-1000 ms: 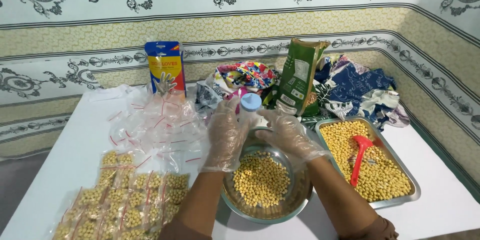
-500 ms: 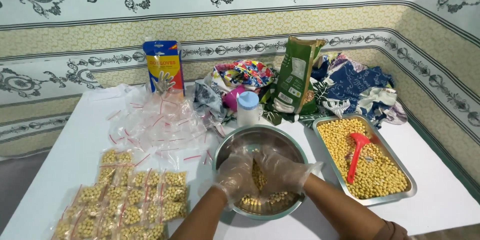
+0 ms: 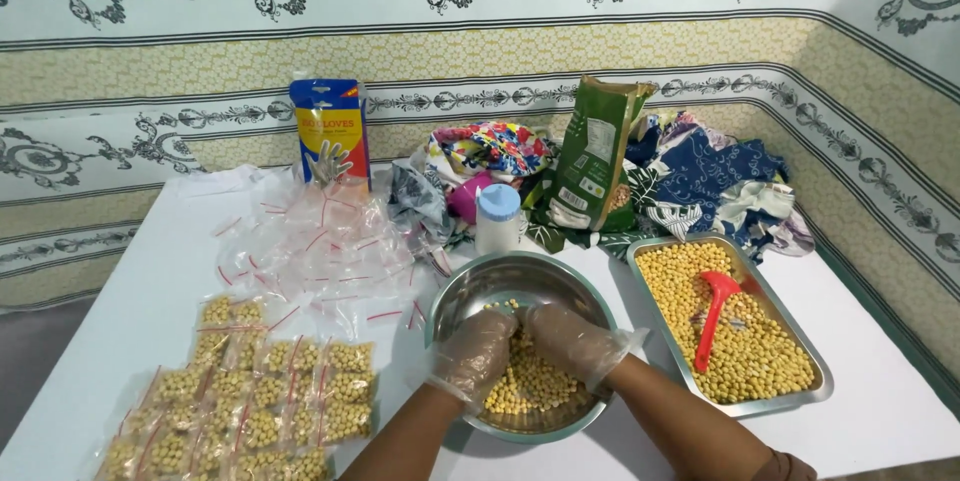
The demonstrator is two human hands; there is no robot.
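Clear plastic gloves cover both hands, which meet inside the round steel bowl [image 3: 520,286] near the front edge of the white tabletop [image 3: 130,291]. The left hand [image 3: 478,349] and the right hand [image 3: 572,341] curl knuckle to knuckle over the heap of pale yellow chickpeas [image 3: 530,386]; the fingers dig into the heap, but whether they are clenched on a handful I cannot tell, since the fingertips are buried. Scooping well here, by my judgement, means cupping the palms together low in the bowl and lifting level so nothing spills over the rim. Just right of the bowl lies a rectangular steel tray [image 3: 800,396] of more chickpeas with a red plastic scoop [image 3: 715,316] resting on them. Left of the bowl, filled small zip bags of chickpeas [image 3: 250,401] lie in rows toward the front left corner, with a loose pile of empty clear zip bags [image 3: 320,246] behind them. Along the back edge stand a blue glove packet [image 3: 328,131], a white bottle with a pale blue cap [image 3: 497,221], a green pouch [image 3: 595,156] and bundled patterned cloth [image 3: 720,176]
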